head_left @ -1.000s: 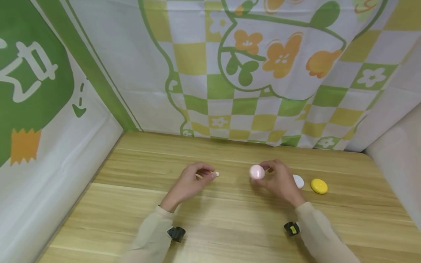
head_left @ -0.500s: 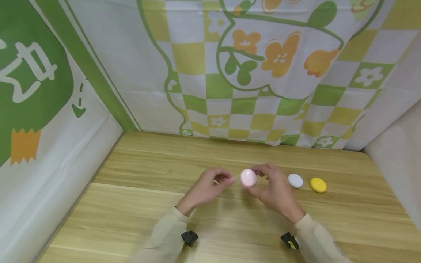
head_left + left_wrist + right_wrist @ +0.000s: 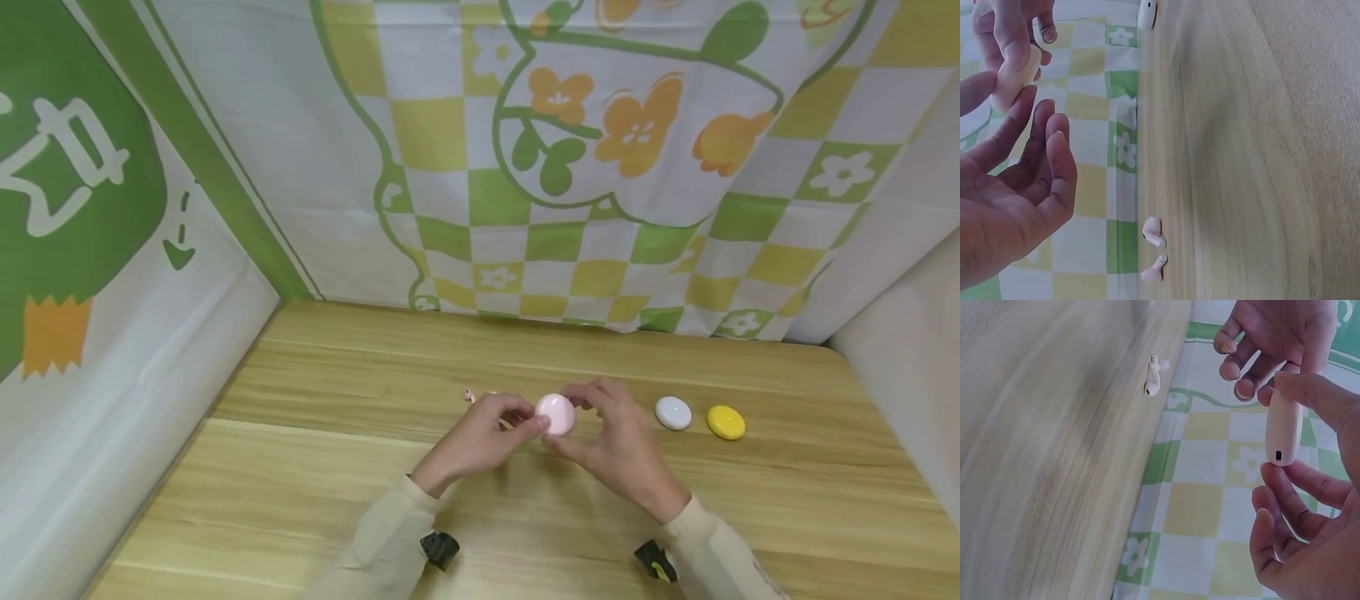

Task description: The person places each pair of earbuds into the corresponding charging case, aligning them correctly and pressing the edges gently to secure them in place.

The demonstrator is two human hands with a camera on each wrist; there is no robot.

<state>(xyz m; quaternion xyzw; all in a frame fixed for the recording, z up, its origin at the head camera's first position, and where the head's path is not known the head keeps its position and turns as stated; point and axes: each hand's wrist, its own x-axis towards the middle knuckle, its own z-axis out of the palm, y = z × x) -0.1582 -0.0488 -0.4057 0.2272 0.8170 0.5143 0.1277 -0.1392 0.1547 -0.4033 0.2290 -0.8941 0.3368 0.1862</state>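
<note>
Both hands meet at a round, glossy pink earbud charging case (image 3: 555,410), held closed above the table. My right hand (image 3: 621,446) grips its edge between thumb and fingers. With thumb and index finger, my left hand (image 3: 480,437) pinches the opposite side; its other fingers are loosely curled. A small charging port shows on the rim of the case (image 3: 1015,81) in the right wrist view. Two pink earbuds (image 3: 1154,231) lie close together on the table beyond the left hand. In the head view one earbud (image 3: 469,395) shows, the other mostly hidden behind that hand.
To the right on the wooden table (image 3: 300,492) lie a white round case (image 3: 673,412) and a yellow round case (image 3: 726,422). A patterned cloth (image 3: 525,242) hangs along the back edge, and another printed cloth (image 3: 202,350) stands at the left.
My left hand has let go of an earbud, moved right and taken hold of the case. My right hand has brought the case slightly left and down, uncovering the white case.
</note>
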